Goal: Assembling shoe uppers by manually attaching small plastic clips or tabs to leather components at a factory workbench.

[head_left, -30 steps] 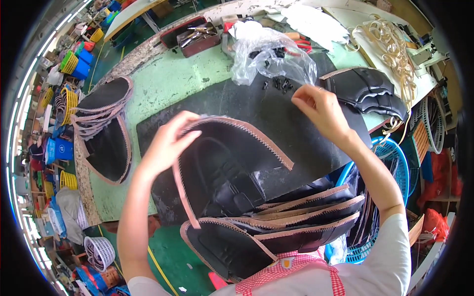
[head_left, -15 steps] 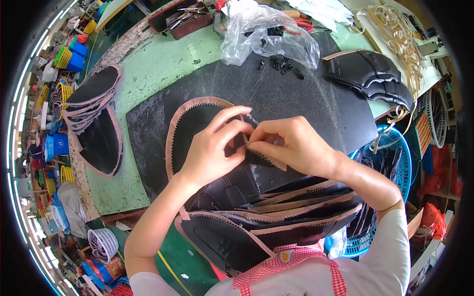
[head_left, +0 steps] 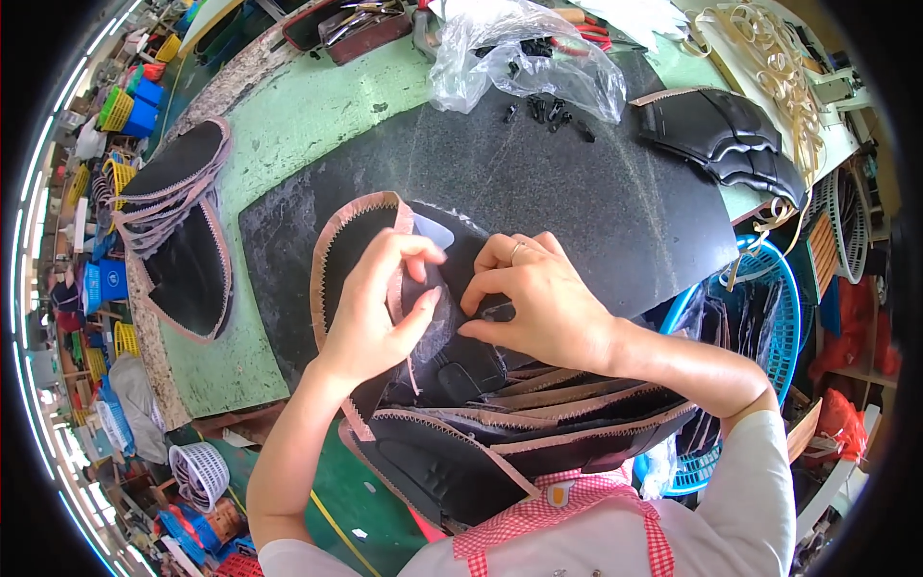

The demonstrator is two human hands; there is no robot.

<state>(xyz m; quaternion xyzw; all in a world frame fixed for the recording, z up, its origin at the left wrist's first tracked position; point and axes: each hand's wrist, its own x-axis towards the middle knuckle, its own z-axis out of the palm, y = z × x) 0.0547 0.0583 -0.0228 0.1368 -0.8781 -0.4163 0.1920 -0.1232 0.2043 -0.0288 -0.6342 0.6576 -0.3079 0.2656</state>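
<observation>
A black shoe upper (head_left: 332, 240) with a pinkish-brown zigzag-stitched border is bent open over the dark work mat. My left hand (head_left: 375, 308) curls around its folded edge, thumb and fingers closing on it. Opposite, my right hand (head_left: 543, 298), with a ring on one finger, has bent fingertips on the black material; exactly how they grip it is partly hidden. Between the hands a pale grey patch (head_left: 435, 231) shows inside the piece. Nearer me, several similar uppers (head_left: 596, 423) are stacked, and another bordered piece (head_left: 433, 466) lies at their left.
More bordered uppers (head_left: 192, 260) lie on the green table to the left. A clear plastic bag (head_left: 471, 72) and small black parts (head_left: 553, 113) are at the far side. Black padded pieces (head_left: 716, 130) sit far right, above a blue basket (head_left: 790, 327). A tool box (head_left: 370, 43) stands at the back.
My hands have moved apart, the left shifting left and down. The right has let go of the stitched edge it pinched, and the upper is spread wider, exposing the pale patch.
</observation>
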